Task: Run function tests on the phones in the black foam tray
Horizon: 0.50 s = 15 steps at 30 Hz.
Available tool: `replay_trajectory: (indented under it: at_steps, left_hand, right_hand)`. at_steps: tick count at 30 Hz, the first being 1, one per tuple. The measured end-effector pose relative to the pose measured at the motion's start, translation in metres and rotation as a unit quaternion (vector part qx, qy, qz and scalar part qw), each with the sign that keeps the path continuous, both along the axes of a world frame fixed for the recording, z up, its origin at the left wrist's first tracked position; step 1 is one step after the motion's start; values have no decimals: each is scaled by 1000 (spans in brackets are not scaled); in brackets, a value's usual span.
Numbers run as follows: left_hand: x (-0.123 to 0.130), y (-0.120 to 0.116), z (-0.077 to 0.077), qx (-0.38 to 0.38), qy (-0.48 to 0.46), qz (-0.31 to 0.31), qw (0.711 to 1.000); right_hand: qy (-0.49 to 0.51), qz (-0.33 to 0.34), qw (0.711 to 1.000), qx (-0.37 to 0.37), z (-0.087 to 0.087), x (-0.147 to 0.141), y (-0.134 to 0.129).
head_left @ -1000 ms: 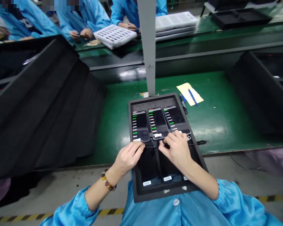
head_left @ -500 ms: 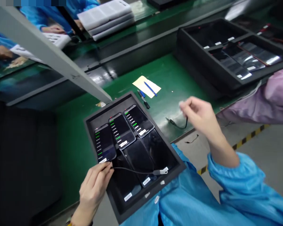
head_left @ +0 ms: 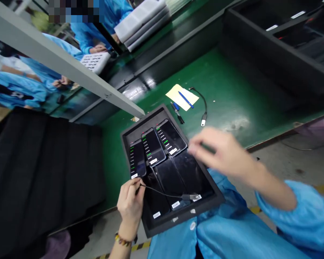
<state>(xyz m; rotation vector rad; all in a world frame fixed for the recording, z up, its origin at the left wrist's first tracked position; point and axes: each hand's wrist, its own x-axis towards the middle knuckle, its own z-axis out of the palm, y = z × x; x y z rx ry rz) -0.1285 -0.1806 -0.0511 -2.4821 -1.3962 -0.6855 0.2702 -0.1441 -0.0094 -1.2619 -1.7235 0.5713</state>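
Note:
My left hand (head_left: 131, 201) pinches the thin end of a short black cable (head_left: 162, 194) by the lower edge of the leftmost lit phone (head_left: 137, 158). That cable runs right across dark phones to a pale metal plug. A black foam tray (head_left: 218, 199) holds it all: lit phones (head_left: 153, 147) with green and white list lines in the upper row, dark phones (head_left: 167, 180) with white labels below. Above the tray's right edge is my right hand (head_left: 218, 151), blurred, fingers loosely curled with a gap behind the thumb and nothing visible in them. A second black cable (head_left: 205, 104) lies on the green table.
Yellow paper (head_left: 175, 94) with a blue pen (head_left: 185, 99) lies beyond the tray, other pens (head_left: 178, 113) beside it. Black trays (head_left: 259, 54) stand at right. A grey post (head_left: 97, 88) slants at left, near dark stacked material (head_left: 43, 172). Co-workers in blue sit across.
My right hand has let go of the second cable, which now lies by the paper, and has moved left towards the tray. My left hand keeps its pinch. The view has shifted.

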Motion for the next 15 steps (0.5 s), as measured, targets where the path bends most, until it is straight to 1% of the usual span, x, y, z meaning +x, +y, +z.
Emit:
replay_trajectory:
  at_steps: [1, 2, 4, 5, 7, 8, 10, 11, 13, 15]
  left_hand:
    - [6, -3, -2, -4, -11, 34, 999]
    - [13, -7, -4, -8, -25, 68, 997]
    - [26, -13, -6, -17, -60, 121, 991]
    - [32, -16, -7, -21, -79, 135, 987]
    - [41, -21, -4, -23, -107, 134, 985]
    - [45, -23, 0, -22, -115, 121, 986]
    - [51, -23, 12, -14, -134, 91, 987]
    - [54, -20, 20, -10, -147, 79, 986]
    - [61, -11, 36, -3, -184, 62, 981]
    - [71, 3, 50, 0, -212, 39, 977]
  right_hand:
    - [-59, 73, 996, 9, -3, -29, -19]
    - [-109, 103, 988, 21, -7, -58, -34]
    - [-129, 121, 984, 24, -18, -109, -52]
    - [-131, 122, 984, 25, -23, -129, -56]
    - [-118, 121, 985, 24, -30, -154, -59]
    - [-108, 122, 986, 23, -30, -159, -59]
    - [-79, 126, 989, 17, -26, -151, -59]
    - [-60, 125, 990, 11, -21, -140, -58]
    - [-20, 106, 994, -13, -10, -108, -49]
    - [18, 56, 997, -49, -2, -69, -30]
